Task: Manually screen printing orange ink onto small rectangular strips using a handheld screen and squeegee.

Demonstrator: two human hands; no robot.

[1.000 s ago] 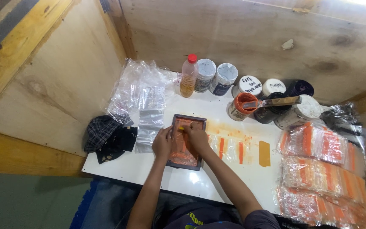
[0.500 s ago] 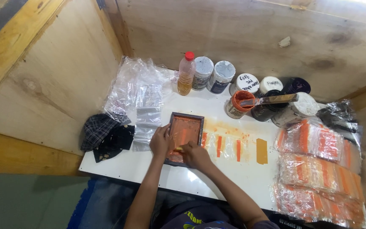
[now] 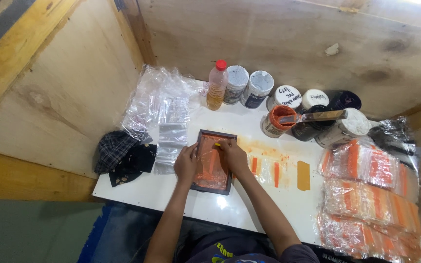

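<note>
Left hand [image 3: 186, 163] flat on dark frame [image 3: 214, 162] edge, right hand [image 3: 233, 155] gripping half-hidden yellow tool [image 3: 217, 144] atop it, orange screen partly covered.

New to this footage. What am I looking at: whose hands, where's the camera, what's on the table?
There is no machine here. One camera sits on a person's head and looks down at their own two bare hands over a white table in a plywood corner.

The left hand steadies the edge of a small dark frame smeared with orange ink. The right hand presses on the frame near its top and seems to pinch a small yellowish tool, too small to identify.

Around it: clear plastic bags, a dark checked cloth, an oil-coloured bottle with a red cap, several jars, an open orange pot with a spatula across it, and stacks of bags with orange stripes.
</note>
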